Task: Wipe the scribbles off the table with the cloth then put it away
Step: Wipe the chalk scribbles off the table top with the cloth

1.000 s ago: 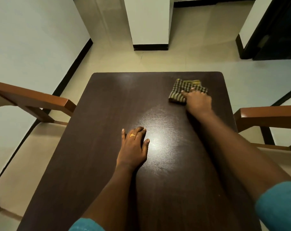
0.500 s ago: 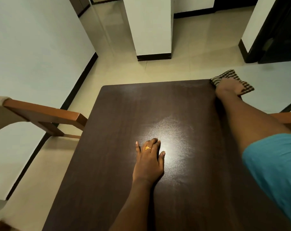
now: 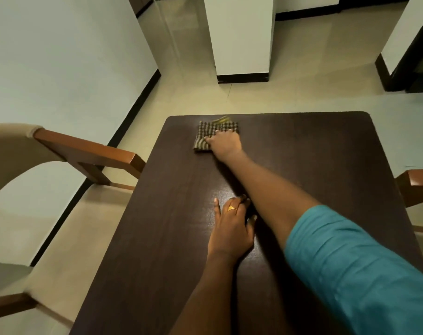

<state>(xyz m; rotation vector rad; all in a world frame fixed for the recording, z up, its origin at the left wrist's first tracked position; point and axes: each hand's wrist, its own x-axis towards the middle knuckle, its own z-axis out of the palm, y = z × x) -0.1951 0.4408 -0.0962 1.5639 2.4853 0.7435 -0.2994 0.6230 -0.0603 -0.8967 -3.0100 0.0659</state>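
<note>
Only the head view here, so: the checked cloth sits on the dark tabletop, close to the far edge and toward the far left corner. The right hand is on top of it palm down, fingers laid over the fabric and pushing it flat, not wrapped round it as far as I can tell. Makes sense for wiping, since flat pressure keeps the whole folded pad rubbing the surface. That arm reaches diagonally across, teal sleeve at the near right.

The left hand lies flat near the middle of the tabletop, fingers relaxed and apart, gold ring showing, holding nothing. My guess is it's just a brace while the person leans that far out. I honestly can't make out any scribbles on the dark wood. A wooden armchair stands off the left side.

Versus half a second ago: the cloth was at the far right corner, partly hanging over the edge, and now it's swept along the far edge to the left side. The left hand hasn't budged from its spot.
</note>
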